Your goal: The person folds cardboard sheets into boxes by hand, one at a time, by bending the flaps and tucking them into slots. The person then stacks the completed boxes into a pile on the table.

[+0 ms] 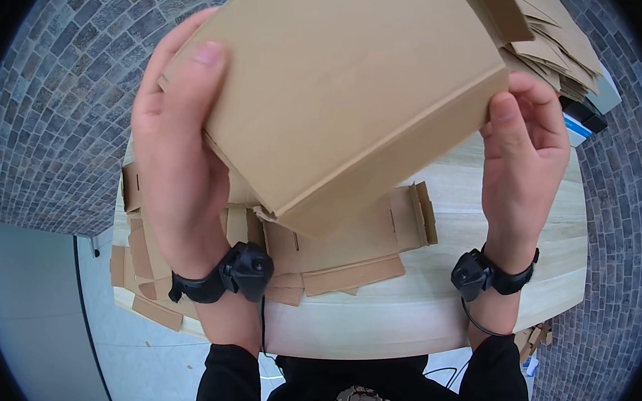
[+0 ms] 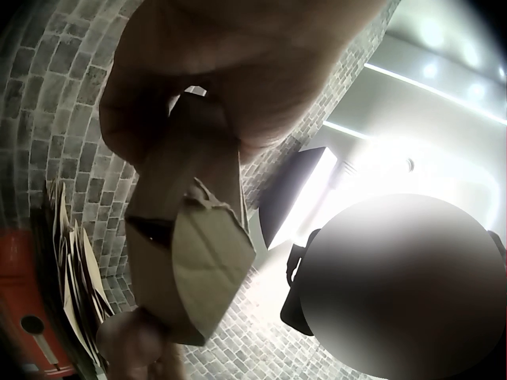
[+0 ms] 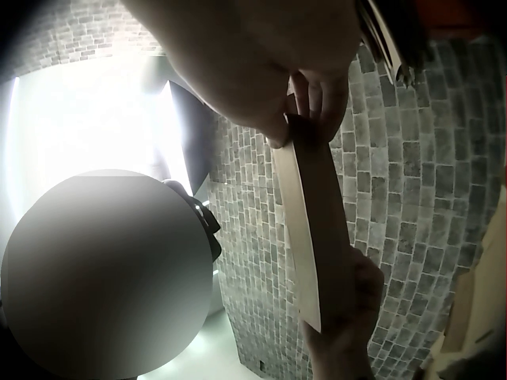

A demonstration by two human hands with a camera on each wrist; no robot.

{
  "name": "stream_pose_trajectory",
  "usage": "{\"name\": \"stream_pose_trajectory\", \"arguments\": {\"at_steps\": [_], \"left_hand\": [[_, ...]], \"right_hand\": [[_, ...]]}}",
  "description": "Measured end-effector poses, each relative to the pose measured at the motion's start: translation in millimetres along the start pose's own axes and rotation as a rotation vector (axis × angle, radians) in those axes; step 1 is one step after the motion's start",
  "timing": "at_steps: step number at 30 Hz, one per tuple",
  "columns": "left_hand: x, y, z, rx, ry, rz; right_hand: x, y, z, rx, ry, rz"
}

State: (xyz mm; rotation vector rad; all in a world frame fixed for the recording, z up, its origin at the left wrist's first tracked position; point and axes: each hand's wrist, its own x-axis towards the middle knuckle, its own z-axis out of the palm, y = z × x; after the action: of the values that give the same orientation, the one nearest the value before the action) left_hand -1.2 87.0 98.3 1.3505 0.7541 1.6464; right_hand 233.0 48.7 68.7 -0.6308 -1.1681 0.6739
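A brown cardboard box (image 1: 345,89) is held up and tilted over the table, its broad face toward the head camera. My left hand (image 1: 180,121) grips the box's left side, thumb lying on the broad face. At the right end, my right hand (image 1: 525,141) pinches the box's edge between thumb and fingers. A small flap (image 1: 501,15) sticks out at its upper right corner. The left wrist view shows a torn-edged end flap (image 2: 210,261) on the box. Its narrow side (image 3: 317,214) runs between both hands in the right wrist view.
Below the box, an unfolded cardboard piece (image 1: 348,240) with slots lies on the wooden table (image 1: 371,329). More cardboard pieces (image 1: 154,263) are scattered at the left. A stack of flattened cardboard (image 1: 563,42) stands at the back right, above a blue-and-white box (image 1: 575,128).
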Motion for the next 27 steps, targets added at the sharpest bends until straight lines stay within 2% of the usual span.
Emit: {"name": "stream_pose_trajectory", "arguments": {"at_steps": [2, 6, 11, 12, 14, 16, 17, 19, 20, 22, 24, 27], "left_hand": [[-4.3, 0.7, 9.6, 0.047, -0.033, 0.025], [-6.3, -2.4, 12.8, -0.032, -0.043, -0.02], [-2.9, -5.8, 7.5, -0.082, -0.185, -0.011], [-4.2, -4.9, 9.7, -0.164, -0.165, -0.054], [-5.2, -3.2, 12.1, -0.247, -0.146, -0.09], [-5.6, -4.2, 12.7, -0.317, -0.131, -0.214], [-5.0, -6.1, 12.8, -0.318, -0.133, -0.209], [-3.9, -11.7, 12.9, -0.456, -0.134, -0.325], [-4.0, -13.4, 13.7, -0.456, -0.135, -0.322], [-4.6, -16.6, 16.8, -0.487, -0.129, -0.448], [-6.3, -21.3, 20.1, -0.492, -0.141, -0.49], [-7.6, -27.0, 23.7, -0.514, -0.204, -0.567]], "right_hand": [[-2.4, -0.6, 2.1, -0.061, -0.009, -0.001], [-4.7, 0.3, 4.6, -0.163, 0.014, -0.042], [-0.3, 2.1, -0.7, -0.035, 0.018, -0.061], [0.3, 4.1, -1.9, 0.045, 0.019, -0.078], [-0.2, 8.0, -5.2, 0.032, 0.037, -0.078], [0.7, 10.8, -5.9, 0.019, 0.057, -0.079], [2.3, 12.2, -5.1, 0.009, 0.051, -0.13], [4.7, 11.2, -4.1, 0.0, 0.043, -0.182], [5.0, 9.6, -3.5, -0.064, 0.06, -0.19], [7.1, 7.3, -3.0, -0.127, 0.077, -0.201], [10.6, 6.0, -3.5, -0.301, 0.126, -0.388], [13.5, 1.6, 0.4, -0.388, 0.196, -0.483]]}}
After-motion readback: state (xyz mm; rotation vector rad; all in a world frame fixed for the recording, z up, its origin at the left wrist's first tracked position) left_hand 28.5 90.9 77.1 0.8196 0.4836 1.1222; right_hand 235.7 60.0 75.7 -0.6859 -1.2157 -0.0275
